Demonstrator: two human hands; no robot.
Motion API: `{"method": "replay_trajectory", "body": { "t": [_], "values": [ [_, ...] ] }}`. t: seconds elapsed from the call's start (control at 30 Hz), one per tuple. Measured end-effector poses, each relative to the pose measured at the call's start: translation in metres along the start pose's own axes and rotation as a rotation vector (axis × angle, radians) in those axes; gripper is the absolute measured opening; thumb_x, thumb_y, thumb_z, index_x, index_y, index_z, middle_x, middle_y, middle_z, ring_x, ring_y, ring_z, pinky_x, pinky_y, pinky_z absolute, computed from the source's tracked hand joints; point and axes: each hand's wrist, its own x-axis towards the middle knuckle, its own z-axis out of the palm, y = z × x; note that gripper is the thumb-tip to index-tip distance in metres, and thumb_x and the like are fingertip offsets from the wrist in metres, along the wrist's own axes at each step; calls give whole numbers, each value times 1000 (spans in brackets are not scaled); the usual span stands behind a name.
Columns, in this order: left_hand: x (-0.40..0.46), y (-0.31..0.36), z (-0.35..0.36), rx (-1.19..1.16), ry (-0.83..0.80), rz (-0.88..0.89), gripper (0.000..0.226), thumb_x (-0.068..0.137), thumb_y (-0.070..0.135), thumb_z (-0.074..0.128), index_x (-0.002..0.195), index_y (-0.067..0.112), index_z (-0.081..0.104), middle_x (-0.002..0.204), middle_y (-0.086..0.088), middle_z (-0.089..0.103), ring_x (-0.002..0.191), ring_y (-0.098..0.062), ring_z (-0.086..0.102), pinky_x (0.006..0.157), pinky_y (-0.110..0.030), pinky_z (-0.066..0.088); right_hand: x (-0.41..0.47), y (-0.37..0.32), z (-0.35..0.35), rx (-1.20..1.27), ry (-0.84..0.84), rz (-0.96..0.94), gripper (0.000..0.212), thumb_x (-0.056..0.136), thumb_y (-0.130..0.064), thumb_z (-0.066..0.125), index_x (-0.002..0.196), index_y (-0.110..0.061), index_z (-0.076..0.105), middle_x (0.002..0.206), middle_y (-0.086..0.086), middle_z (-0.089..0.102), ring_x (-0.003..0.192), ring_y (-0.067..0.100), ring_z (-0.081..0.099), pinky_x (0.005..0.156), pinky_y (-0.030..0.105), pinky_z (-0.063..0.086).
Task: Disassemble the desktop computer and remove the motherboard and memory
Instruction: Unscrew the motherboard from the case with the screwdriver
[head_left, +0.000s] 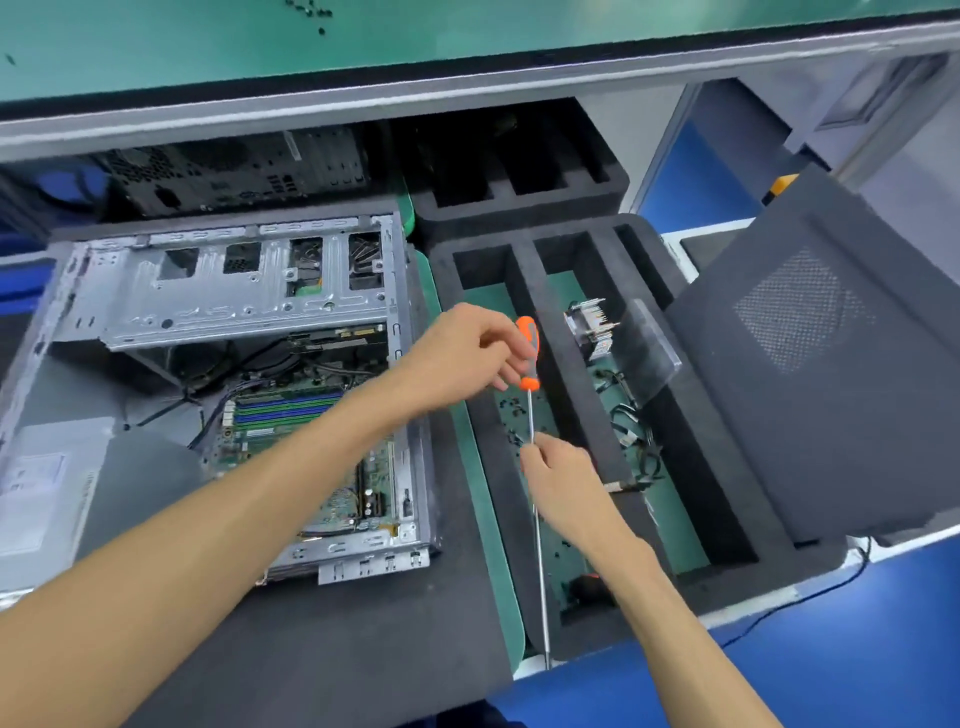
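The open computer case (223, 364) lies on its side on dark foam on the bench (363, 649), and everything else sits relative to it. Inside it, toward its near right corner, the green motherboard (332, 467) is flat against the case floor, with the memory sticks (288, 408) standing in blue and green slots at the board's far edge, just below the silver drive cage (234, 291). Right of the case, over the foam tray (582, 364), the left hand (467, 353) is curled round the orange handle of a long screwdriver (530, 358), while the right hand (563, 478) pinches its thin steel shaft partway down; the tip reaches to the tray's near edge. Loose screws, a heatsink (592, 327) and cables lie in the tray's compartments. The board looks light but stiff and fragile, likely to crack if flexed, so it is best lifted by its bare edges with both hands once every screw and cable is off, never by its components. The memory sticks are small, thin and easily damaged; they probably need the slot clips pushed aside, then a pinch at the two short ends, pulling straight away from the board. The case's sheet-metal edges may be sharp.
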Motion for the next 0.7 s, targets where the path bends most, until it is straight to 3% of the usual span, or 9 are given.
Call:
{"method": "replay_trajectory", "body": {
  "t": [0.13,0.27,0.4,0.53,0.63,0.7],
  "values": [
    [-48,-22,-31,-9,196,76,38,84,-12,41,78,9,72,68,0,70,60,-10,64,55,-22,52,9,-2,35,-263,-145,-42,30,99,-22,45,71,-11,41,69,11,56,72,35,49,60,38,31],
    [-81,-62,-48,-15,290,0,38,87,-10,45,74,15,71,68,1,70,58,-8,62,54,-14,45,11,1,55,-424,-191,-82,15,100,-22,48,90,-10,46,92,19,66,89,39,60,64,38,35],
    [-100,-102,-54,51,253,-127,38,89,-7,48,76,20,71,72,7,71,61,-5,64,56,-15,47,11,5,57,-367,-158,-106,21,101,-25,53,105,-18,34,76,3,57,67,29,56,59,35,38],
    [-105,-115,-56,98,168,-176,41,89,-6,47,79,25,72,74,11,72,66,-4,66,58,-15,48,9,7,56,-406,-181,-159,23,102,-35,51,112,-19,39,70,8,61,55,25,52,55,35,46],
    [-107,-113,-57,116,130,-147,41,90,-4,48,80,28,72,74,14,71,69,-4,67,56,-12,46,8,3,57,-446,-149,-183,25,104,-40,45,113,-17,45,67,3,58,64,29,57,57,35,42],
    [-112,-114,-63,158,137,-139,40,90,-1,50,81,31,71,75,14,71,71,-4,67,56,-17,49,7,-4,54,-466,-108,-166,25,105,-41,41,110,-17,47,78,4,64,77,32,62,64,38,46]
  ]
}}
